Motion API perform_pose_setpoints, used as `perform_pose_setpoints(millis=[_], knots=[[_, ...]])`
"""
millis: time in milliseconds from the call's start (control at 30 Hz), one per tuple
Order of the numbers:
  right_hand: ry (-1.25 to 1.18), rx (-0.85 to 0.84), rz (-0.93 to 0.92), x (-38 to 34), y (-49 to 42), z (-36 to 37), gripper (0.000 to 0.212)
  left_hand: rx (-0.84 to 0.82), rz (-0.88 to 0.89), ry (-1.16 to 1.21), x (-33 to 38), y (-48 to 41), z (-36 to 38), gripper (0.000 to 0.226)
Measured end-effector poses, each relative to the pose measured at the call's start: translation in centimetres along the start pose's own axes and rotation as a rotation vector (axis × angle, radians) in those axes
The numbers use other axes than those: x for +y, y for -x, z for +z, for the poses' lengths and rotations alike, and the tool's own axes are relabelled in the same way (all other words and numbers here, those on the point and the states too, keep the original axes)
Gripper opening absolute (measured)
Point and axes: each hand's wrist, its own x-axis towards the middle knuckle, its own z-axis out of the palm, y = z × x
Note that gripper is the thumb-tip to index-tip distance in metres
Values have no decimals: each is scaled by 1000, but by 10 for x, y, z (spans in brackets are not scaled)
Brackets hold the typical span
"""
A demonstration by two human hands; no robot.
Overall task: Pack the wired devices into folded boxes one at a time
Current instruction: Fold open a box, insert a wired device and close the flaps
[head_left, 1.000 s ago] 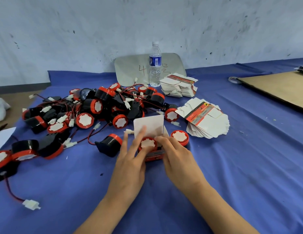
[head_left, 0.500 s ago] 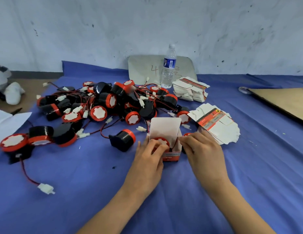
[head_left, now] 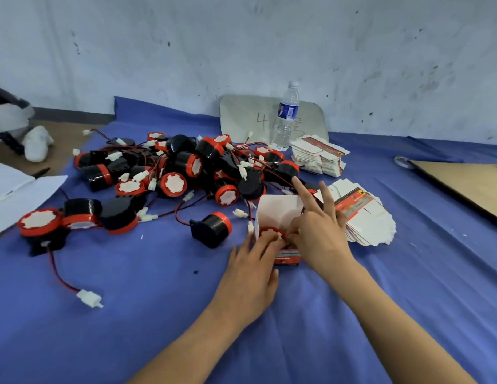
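red-capped device (head_left: 270,233) inside open box (head_left: 280,210)

Device pile (head_left: 186,173) left of box (head_left: 280,209) — flat cartons (head_left: 369,223) right, bottle (head_left: 286,117) behind

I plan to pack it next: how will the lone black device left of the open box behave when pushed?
The black device lies on its round side, so it may roll slightly; its flat base plate would probably stop it. The shell looks rigid, not floppy.
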Motion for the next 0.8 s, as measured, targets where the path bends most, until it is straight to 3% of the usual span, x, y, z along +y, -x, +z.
perform_pose_setpoints(millis=[133,300,433,633,733,800], knots=[[-43,-40,46,3,0,3,17,-31,0,-35,-2,-1,2,56],[-186,-51,-110,16,3,10,29,-102,-105,-135,5,2,9,69],[-433,18,-236,28,6,19,35,-117,-153,-231,15,0,15,77],[-852,165,-158,31,3,35,29,-109,-286,-213,35,-8,24,70],[-847,301,-158,31,3,42,10,-69,-305,-182,33,-10,23,56],[-807,357,-196,34,4,38,24,-50,-282,-184,28,-10,23,56]])
